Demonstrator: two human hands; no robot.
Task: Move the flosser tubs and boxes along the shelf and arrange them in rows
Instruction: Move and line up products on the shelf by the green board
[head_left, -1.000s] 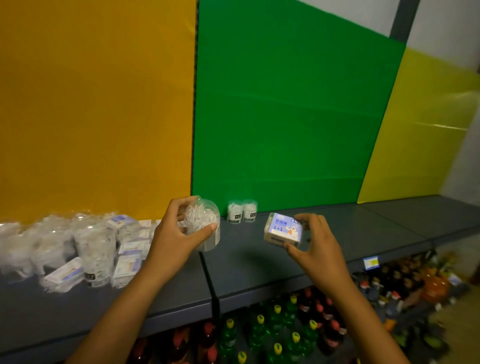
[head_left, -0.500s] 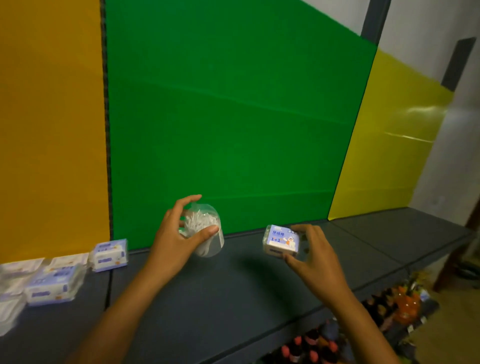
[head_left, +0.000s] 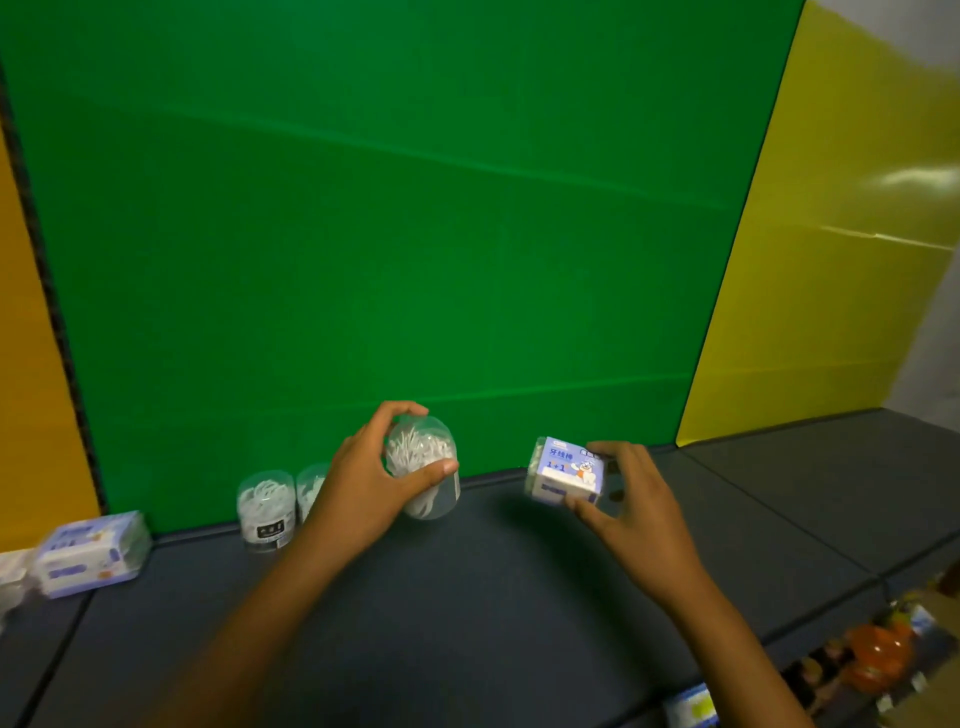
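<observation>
Left hand (head_left: 363, 499) grips a clear flosser tub (head_left: 423, 470), right hand (head_left: 631, 499) pinches a flosser box (head_left: 566, 470), both above the shelf (head_left: 519, 597). Best play: set the tub upright beside the two standing tubs (head_left: 266, 506) at the back.

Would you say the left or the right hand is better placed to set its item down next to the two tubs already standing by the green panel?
Probably the left. The left hand holds a clear tub right beside the standing tubs; the right hand grips a box farther away.
</observation>
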